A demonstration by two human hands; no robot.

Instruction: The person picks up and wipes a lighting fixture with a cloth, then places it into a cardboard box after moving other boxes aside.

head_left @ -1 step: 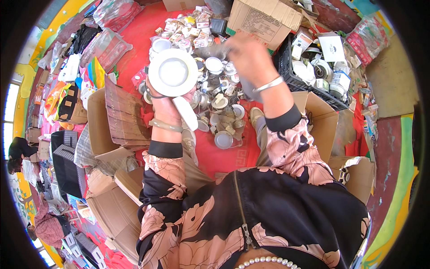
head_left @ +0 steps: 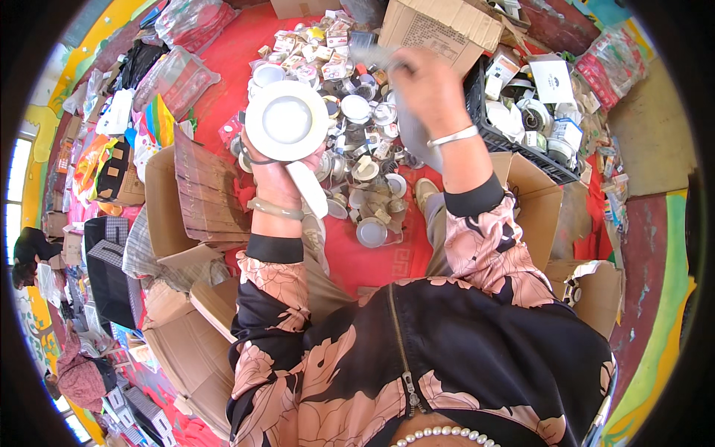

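My left hand (head_left: 277, 167) is closed round a round white downlight (head_left: 287, 121), its pale lens facing up. From it hangs a white oblong box (head_left: 307, 188), resting by my wrist, with a dark cable at the hand. To the right, my right hand (head_left: 432, 86) is raised with its fingers pinched on a clear, greyish plastic bag (head_left: 418, 140). The bag hangs below that hand and is smeared by motion near the fingertips. Under both hands lies a heap of loose downlights and lamp parts (head_left: 365, 141) on the red floor cloth.
Small boxes (head_left: 328, 48) lie at the heap's far end. At right stands a black crate (head_left: 484, 123) full of lamps, with a cardboard box (head_left: 439, 33) beyond it. Open cartons (head_left: 167, 197) flank me on both sides. Bags and goods line the left, where other people (head_left: 86, 376) are partly visible.
My right hand has shifted a little to the right, and more of the plastic bag shows below it. The left hand and the downlight have hardly moved.
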